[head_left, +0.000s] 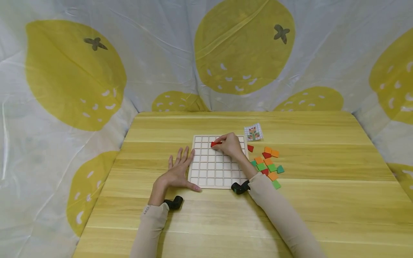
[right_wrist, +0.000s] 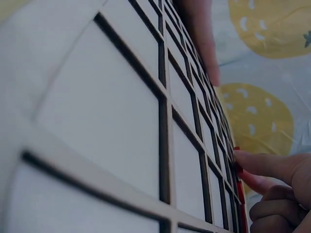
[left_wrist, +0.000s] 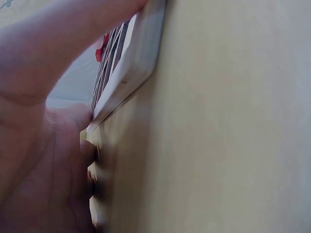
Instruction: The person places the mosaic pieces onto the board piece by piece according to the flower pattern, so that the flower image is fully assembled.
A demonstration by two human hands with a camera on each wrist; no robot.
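Note:
A wooden grid board (head_left: 206,173) with white square cells lies on the table. My right hand (head_left: 231,145) reaches over its upper part and pinches a small red tile (head_left: 213,144) between thumb and fingertips, low over the grid. More red shows by those fingertips; whether it is a second tile I cannot tell. In the right wrist view the red tile (right_wrist: 238,167) sits at the far side of the grid, partly covered by the thumb. My left hand (head_left: 176,175) rests with spread fingers at the board's left side, fingertips against its edge and thumb by the lower left corner.
Right of the board lie several loose orange, green, teal and red tiles, among them an orange tile (head_left: 273,176) and a teal tile (head_left: 280,169). A printed pattern card (head_left: 253,132) lies by the upper right corner. A lemon-print curtain (head_left: 174,53) hangs behind the table (head_left: 322,150).

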